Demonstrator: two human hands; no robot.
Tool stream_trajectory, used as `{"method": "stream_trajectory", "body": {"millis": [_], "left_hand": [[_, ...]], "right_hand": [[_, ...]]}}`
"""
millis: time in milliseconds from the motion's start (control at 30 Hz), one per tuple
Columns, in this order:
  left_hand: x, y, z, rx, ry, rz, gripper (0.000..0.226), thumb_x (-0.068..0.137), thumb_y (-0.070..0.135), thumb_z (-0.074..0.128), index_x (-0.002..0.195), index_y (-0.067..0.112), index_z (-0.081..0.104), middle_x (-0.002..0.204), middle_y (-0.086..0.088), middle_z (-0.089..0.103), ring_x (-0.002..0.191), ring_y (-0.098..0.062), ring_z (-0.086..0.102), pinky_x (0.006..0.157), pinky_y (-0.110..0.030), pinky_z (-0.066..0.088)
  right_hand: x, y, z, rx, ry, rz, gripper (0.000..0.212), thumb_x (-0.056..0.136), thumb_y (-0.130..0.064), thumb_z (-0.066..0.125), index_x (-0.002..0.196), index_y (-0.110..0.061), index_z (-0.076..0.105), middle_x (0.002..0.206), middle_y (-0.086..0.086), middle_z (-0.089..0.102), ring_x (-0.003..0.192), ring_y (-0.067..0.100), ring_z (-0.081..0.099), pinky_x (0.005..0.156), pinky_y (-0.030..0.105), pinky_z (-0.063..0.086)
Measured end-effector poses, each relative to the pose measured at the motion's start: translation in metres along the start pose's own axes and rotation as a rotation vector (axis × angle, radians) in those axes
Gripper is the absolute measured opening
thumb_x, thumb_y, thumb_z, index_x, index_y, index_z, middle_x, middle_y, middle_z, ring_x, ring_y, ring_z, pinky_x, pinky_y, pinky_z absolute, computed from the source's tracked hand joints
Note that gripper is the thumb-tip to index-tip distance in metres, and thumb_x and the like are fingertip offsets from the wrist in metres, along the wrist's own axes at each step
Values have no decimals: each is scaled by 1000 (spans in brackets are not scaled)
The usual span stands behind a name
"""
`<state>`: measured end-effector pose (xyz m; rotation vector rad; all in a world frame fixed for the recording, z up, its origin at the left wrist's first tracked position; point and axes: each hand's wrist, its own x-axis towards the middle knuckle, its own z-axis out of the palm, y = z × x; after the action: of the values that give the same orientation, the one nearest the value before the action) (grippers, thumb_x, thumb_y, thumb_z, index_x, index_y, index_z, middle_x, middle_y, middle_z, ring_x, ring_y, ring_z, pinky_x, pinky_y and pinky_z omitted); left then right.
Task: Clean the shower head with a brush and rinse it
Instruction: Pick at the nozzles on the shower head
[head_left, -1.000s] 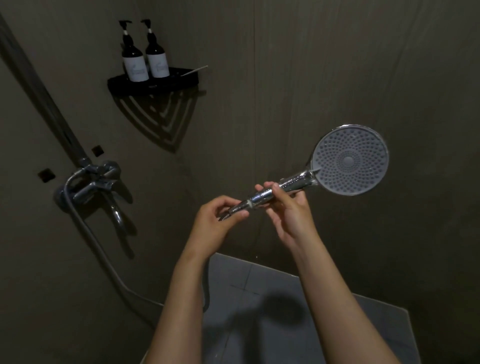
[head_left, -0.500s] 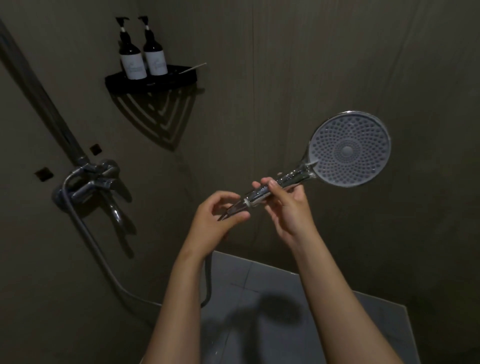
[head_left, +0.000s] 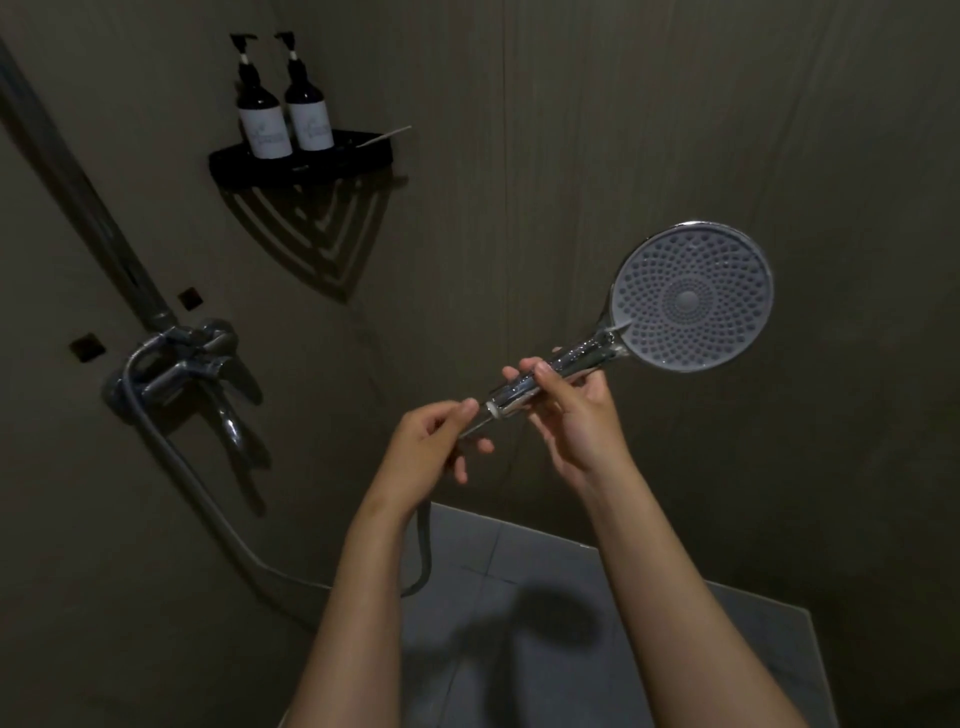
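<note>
Gripping the shower head (head_left: 691, 299) by its chrome handle with curled fingers, the right hand (head_left: 571, 415) holds it up before the wall, face toward the camera, while the left hand (head_left: 431, 447) pinches the hose (head_left: 221, 519) end just below the handle.

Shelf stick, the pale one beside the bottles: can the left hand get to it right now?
Probably not yet: the left hand pinches the hose end at the shower head. Nothing stands between it and the stick on the shelf, so after letting go, likely yes.
</note>
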<state>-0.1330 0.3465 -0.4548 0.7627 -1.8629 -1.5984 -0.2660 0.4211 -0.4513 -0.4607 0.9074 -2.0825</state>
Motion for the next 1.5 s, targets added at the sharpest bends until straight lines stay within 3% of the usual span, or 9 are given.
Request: {"method": "stream_trajectory", "body": {"millis": [167,400,733,867,933,1033,1133,1267,1500], "left_hand": [[1,-2,-3,38,88,68,17,78,4,72,88,16,65,83,3,66,47,1,52,38,-17,42],[3,-7,-6,92,39,65,9,88,12,62,83,18,66,62,6,65,40,-1,44,37,-14,36],[1,-11,-5,120,70,-26,45,99,36,37,67,13,59,48,2,54,41,-8,45,47,-17,39],[1,-10,-5,19,53,76,6,84,12,66,84,18,64,71,6,66,57,-8,54,50,-13,40],[2,-11,-6,41,75,145,17,77,3,72,84,16,64,72,12,67,64,2,58,58,-9,43],[2,-10,-5,99,37,134,10,87,12,62,79,17,64,57,10,62,45,2,47,45,-13,37],[1,-17,-8,132,6,93,29,95,26,48,75,12,62,51,4,58,38,-4,40,42,-15,32],[0,-26,-15,107,66,55,38,97,29,43,69,10,60,47,4,54,36,-4,37,43,-15,30],[7,-25,-13,92,128,86,27,95,23,51,69,19,59,55,4,49,42,1,42,42,-12,34]], "right_hand": [[-1,-4,0,26,10,-7,21,92,2,52,99,-17,44,90,6,67,84,19,72,91,44,52],[-3,-4,1,-5,25,2,20,92,1,52,98,-16,44,92,6,67,83,18,72,86,41,54],[-5,-2,6,-13,-24,-7,24,91,3,53,104,-17,45,90,5,68,84,21,72,86,40,55],[-5,-2,8,-3,-18,-31,23,91,4,52,103,-15,46,90,6,67,82,21,72,82,37,57],[-5,-3,7,-1,-17,-28,23,92,3,52,102,-17,46,89,6,67,83,21,72,84,39,56],[-5,-3,4,11,-11,-10,23,92,1,52,104,-18,46,91,6,68,86,21,72,90,43,53],[-5,-7,4,40,10,-6,22,92,0,53,103,-18,46,88,4,70,87,20,72,93,43,51],[0,-23,0,124,66,-38,20,92,-4,53,104,-19,46,92,2,70,87,16,72,89,35,51],[2,-14,-5,55,80,-35,21,92,-3,54,101,-19,46,89,1,70,87,17,72,102,44,44]]}}
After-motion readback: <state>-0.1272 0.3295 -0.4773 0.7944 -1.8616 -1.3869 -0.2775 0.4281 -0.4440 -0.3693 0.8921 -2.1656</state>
